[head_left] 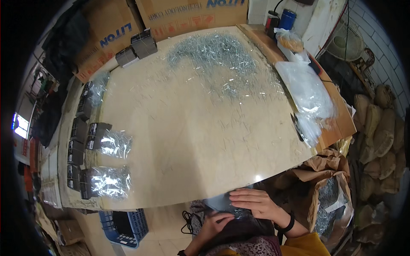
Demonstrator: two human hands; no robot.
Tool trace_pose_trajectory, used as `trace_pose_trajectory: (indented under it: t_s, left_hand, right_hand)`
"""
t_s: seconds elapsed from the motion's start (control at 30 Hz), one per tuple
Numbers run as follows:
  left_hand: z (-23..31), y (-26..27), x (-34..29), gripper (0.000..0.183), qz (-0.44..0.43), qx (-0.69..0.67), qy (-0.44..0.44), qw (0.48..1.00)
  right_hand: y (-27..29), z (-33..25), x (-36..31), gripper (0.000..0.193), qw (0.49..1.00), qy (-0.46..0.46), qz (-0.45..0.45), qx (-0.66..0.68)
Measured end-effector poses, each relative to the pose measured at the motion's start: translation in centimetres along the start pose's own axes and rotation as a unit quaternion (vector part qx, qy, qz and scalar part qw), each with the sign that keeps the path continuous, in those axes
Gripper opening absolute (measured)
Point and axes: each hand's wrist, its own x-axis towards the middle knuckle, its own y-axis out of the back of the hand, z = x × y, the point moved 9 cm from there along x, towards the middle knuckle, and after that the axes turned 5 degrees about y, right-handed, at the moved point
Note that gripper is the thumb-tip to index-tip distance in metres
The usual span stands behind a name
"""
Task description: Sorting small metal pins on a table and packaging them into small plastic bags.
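Below the table's near edge, over my lap, is a grey, shiny plastic bag [220, 205] with small bright metal bits by its lower side. My right hand [256, 202] lies across the bag's right part, fingers together and pressed on it. At the bag's lower left edge, my left hand [213, 228] is curled with thumb and fingers closed on it. How far each grip reaches under the bag is hidden. A loose heap of thin metal pins [213, 51] covers the far part of the table [171, 128], with single pins scattered nearer.
Dark card bundles [76, 152] line the left edge, some with clear plastic bags [112, 182]. Large cartons [192, 19] stand behind. Clear bags [305, 89] lie on cardboard at right. A blue basket [124, 228] sits below left; a paper sack of pins [329, 209] stands right.
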Motion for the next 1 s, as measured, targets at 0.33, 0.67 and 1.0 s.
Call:
trace_pose_trajectory:
  t_s: [0.33, 0.67, 1.0]
  left_hand:
    - [-0.6, -1.0, 0.3, 0.011, -0.05, 0.075, 0.015, 0.996]
    - [0.0, -1.1, 0.4, 0.011, -0.036, 0.075, -0.071, 0.994]
    - [-1.1, -1.4, 1.0, 0.011, -0.053, 0.002, -0.011, 0.999]
  right_hand:
    - [-2.2, 4.0, -9.4, 0.029, 0.956, -0.259, 0.01, -0.137]
    - [-6.0, 5.8, -11.0, 0.045, 0.952, -0.251, -0.161, -0.061]
    - [-7.4, 7.2, -11.8, 0.048, 0.958, -0.26, -0.113, 0.044]
